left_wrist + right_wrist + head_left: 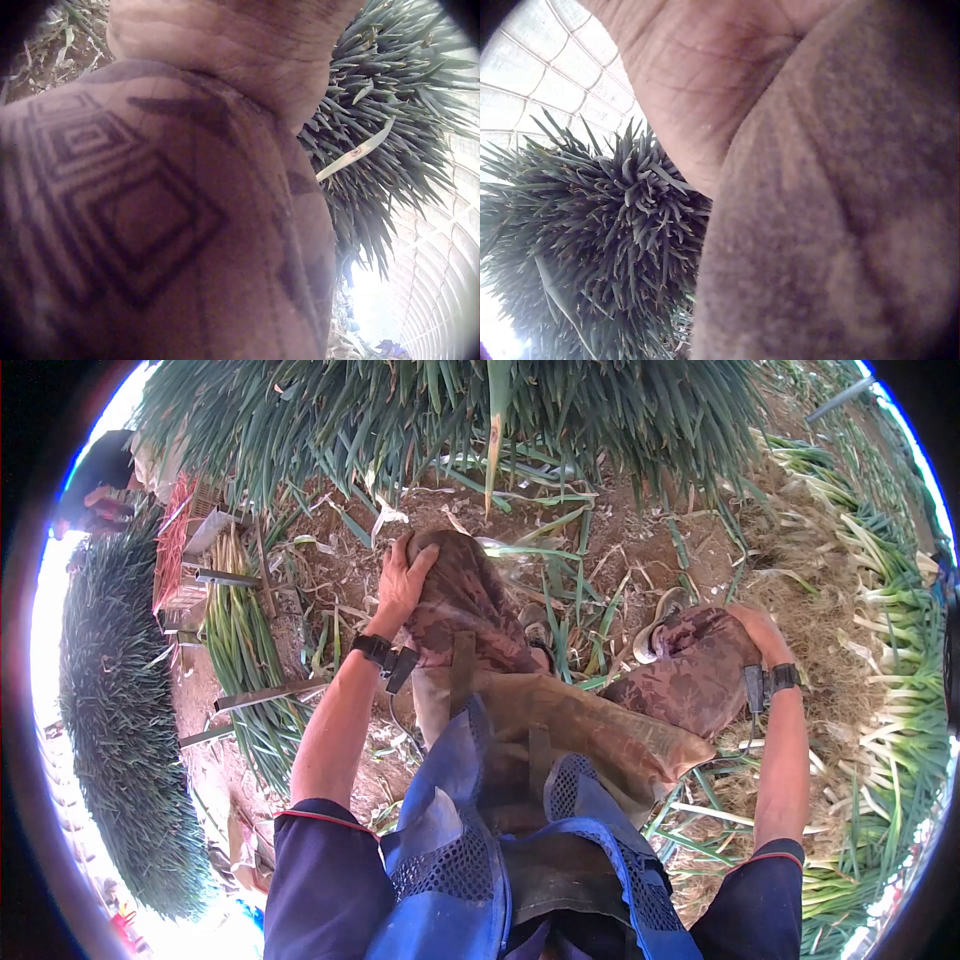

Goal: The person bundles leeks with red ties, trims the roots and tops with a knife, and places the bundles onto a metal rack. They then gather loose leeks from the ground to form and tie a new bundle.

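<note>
I am seated on bare soil with both knees drawn up in patterned brown trousers. My left hand (pixel 400 582) rests cupped over the left knee (pixel 465 595). My right hand (pixel 757 628) lies on the outer side of the right knee (pixel 700 660). Neither hand holds anything. The left wrist view shows the palm (pixel 247 45) pressed against the patterned cloth (pixel 150 225). The right wrist view likewise shows the palm (pixel 697 82) against trouser cloth (pixel 840 225). A blue apron (pixel 470 830) hangs between my legs.
Big heaps of green onions lie ahead (pixel 450 410), at the left (pixel 120 710) and along the right (pixel 890 660). A tied bunch (pixel 240 650) lies by a red crate (pixel 180 550). A sandalled foot (pixel 665 615) shows between my knees. Another person (pixel 100 485) is at far left.
</note>
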Available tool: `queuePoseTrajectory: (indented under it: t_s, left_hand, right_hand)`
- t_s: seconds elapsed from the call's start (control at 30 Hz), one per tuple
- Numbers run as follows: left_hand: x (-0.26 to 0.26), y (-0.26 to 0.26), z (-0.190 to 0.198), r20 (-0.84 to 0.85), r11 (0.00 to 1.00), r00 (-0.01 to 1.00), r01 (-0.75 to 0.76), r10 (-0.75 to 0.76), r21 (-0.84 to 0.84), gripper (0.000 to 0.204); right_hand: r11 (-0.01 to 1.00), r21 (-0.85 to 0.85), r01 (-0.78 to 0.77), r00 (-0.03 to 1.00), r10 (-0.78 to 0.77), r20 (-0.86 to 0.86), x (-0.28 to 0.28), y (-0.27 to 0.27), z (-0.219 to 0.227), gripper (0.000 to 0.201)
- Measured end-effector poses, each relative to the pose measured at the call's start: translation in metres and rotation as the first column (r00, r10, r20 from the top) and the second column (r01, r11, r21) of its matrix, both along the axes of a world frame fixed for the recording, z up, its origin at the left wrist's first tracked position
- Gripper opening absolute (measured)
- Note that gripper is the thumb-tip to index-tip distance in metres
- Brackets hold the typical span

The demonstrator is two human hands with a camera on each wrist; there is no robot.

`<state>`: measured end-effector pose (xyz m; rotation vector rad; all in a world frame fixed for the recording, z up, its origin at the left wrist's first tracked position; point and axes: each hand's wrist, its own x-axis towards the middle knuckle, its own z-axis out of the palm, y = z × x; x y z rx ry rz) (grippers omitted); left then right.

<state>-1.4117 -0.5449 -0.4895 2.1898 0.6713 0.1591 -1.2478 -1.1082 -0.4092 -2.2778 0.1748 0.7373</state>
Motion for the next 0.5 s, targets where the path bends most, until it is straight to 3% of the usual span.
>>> queuePoseTrajectory:
  t_s: [0.37,0.43,0.5]
  left_hand:
    - [-0.002,-0.002,0.005,-0.007,1.0,1.0,-0.008,0.008,-0.007,0.081]
    - [-0.004,-0.002,0.005,-0.005,1.0,1.0,0.004,-0.004,-0.013,0.08]
    - [-0.003,0.001,-0.007,0.105,0.996,0.994,0.035,-0.026,-0.085,0.077]
  right_hand:
    - [0.998,-0.049,0.041,0.999,-0.041,0.009,0.006,-0.002,-0.007,0.044]
    - [0.997,-0.041,-0.068,0.998,0.068,-0.001,0.011,-0.012,-0.023,0.04]
    - [0.971,-0.056,-0.234,0.969,0.238,0.068,0.013,-0.024,-0.037,0.039]
